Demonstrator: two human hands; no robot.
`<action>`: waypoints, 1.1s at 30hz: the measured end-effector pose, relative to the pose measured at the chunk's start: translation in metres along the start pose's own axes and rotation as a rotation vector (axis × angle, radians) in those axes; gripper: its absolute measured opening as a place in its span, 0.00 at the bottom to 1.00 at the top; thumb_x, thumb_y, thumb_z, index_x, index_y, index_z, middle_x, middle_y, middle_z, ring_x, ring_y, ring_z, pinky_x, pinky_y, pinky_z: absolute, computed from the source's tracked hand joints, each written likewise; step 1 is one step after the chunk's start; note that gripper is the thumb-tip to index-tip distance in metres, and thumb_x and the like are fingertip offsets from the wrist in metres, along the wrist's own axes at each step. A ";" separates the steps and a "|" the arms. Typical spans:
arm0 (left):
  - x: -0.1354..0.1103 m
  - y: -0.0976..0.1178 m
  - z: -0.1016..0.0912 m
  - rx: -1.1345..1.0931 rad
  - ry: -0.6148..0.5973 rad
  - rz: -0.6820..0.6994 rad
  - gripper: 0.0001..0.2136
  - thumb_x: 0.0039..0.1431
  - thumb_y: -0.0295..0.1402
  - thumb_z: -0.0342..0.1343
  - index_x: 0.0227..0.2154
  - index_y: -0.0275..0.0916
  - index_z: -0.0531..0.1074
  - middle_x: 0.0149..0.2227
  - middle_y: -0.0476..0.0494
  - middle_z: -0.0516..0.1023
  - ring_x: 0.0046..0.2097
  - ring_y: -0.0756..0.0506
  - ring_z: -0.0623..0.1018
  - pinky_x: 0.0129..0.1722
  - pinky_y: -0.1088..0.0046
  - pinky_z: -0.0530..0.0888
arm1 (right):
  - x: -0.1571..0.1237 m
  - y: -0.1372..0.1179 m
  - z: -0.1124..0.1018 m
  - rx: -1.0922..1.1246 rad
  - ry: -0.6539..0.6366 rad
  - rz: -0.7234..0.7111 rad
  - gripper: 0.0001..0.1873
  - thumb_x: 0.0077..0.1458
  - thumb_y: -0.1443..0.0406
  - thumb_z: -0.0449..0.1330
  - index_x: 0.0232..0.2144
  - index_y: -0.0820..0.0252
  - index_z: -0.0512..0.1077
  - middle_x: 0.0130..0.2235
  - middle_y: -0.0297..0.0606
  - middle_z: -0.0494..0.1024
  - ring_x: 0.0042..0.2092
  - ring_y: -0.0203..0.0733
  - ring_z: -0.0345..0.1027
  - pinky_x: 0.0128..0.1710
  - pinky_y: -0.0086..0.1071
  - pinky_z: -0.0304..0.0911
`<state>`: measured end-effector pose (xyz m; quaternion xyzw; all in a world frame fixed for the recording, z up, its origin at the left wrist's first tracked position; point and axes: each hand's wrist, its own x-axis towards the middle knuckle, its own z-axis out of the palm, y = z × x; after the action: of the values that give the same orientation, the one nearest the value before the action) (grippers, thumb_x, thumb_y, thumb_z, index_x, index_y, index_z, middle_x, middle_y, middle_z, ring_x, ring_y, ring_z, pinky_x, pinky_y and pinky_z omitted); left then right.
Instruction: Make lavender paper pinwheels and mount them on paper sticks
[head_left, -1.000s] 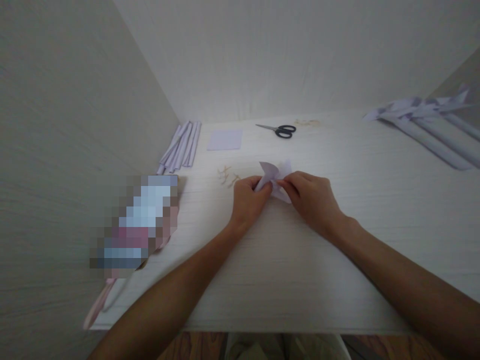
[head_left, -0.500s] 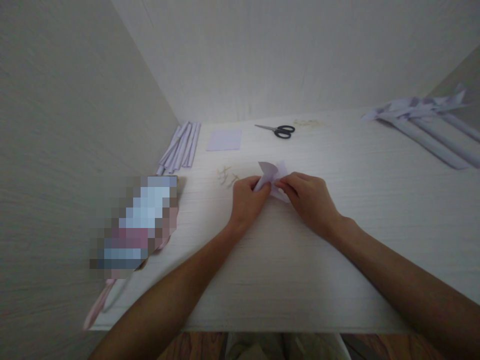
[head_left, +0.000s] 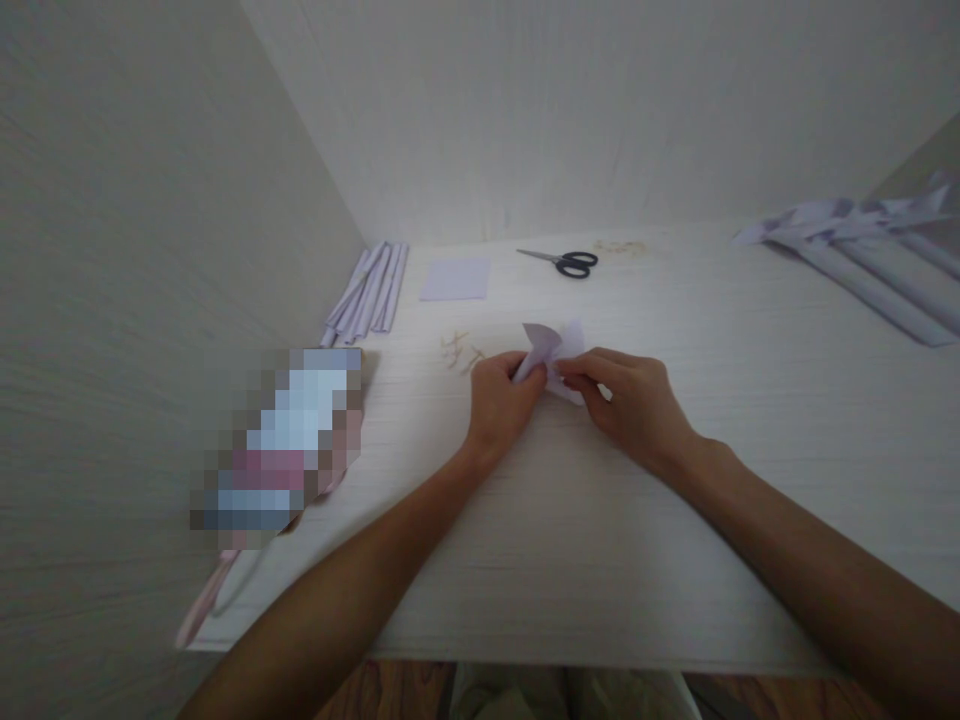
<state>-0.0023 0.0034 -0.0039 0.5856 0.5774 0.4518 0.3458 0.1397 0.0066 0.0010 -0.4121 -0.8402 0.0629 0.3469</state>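
Note:
Near the middle of the white table, my left hand point(head_left: 508, 393) is closed round the rolled lower part of a pale lilac paper piece point(head_left: 541, 340). The paper's upper end flares out into spread flaps. On its right side, my right hand point(head_left: 626, 392) pinches at a flap with thumb and forefinger, leaving a small gap between those fingers. What the right fingertips hold besides paper is too small to make out. Small tan bits point(head_left: 463, 352), like short bands or strips, lie just left of the paper, beyond my left hand.
Black-handled scissors point(head_left: 574, 264) lie at the back, beside more tan bits point(head_left: 620, 247). Left of them are a square paper stack point(head_left: 454, 279) and several rolled paper tubes point(head_left: 369, 292). A blurred-out object point(head_left: 292, 430) rests at the left wall. Long paper rolls with flared ends point(head_left: 862, 260) lie at right.
The whole view has shifted slightly. My right thumb and forefinger have bowed apart a little at the paper's edge. My left hand keeps its grip.

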 end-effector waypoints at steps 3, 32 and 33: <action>0.000 0.001 0.000 -0.002 -0.016 -0.006 0.09 0.45 0.32 0.48 0.18 0.34 0.69 0.17 0.53 0.61 0.23 0.53 0.61 0.22 0.78 0.58 | 0.001 -0.001 0.000 -0.097 -0.015 0.040 0.09 0.53 0.69 0.51 0.28 0.62 0.71 0.27 0.38 0.76 0.27 0.37 0.68 0.27 0.28 0.59; 0.000 0.001 0.001 0.028 -0.016 0.025 0.09 0.45 0.31 0.48 0.18 0.34 0.69 0.17 0.52 0.64 0.23 0.53 0.63 0.23 0.78 0.59 | 0.002 -0.002 0.002 -0.121 -0.071 0.033 0.10 0.53 0.69 0.50 0.27 0.61 0.71 0.29 0.39 0.74 0.29 0.37 0.66 0.27 0.28 0.56; 0.000 0.001 0.001 0.031 -0.014 0.023 0.09 0.45 0.31 0.48 0.18 0.34 0.70 0.17 0.52 0.64 0.23 0.53 0.63 0.23 0.78 0.59 | 0.001 -0.002 0.002 -0.086 -0.060 0.030 0.10 0.53 0.70 0.50 0.27 0.61 0.71 0.30 0.39 0.74 0.30 0.37 0.66 0.28 0.28 0.57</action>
<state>-0.0009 0.0038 -0.0037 0.6006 0.5752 0.4425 0.3357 0.1369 0.0070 0.0009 -0.4369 -0.8459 0.0441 0.3025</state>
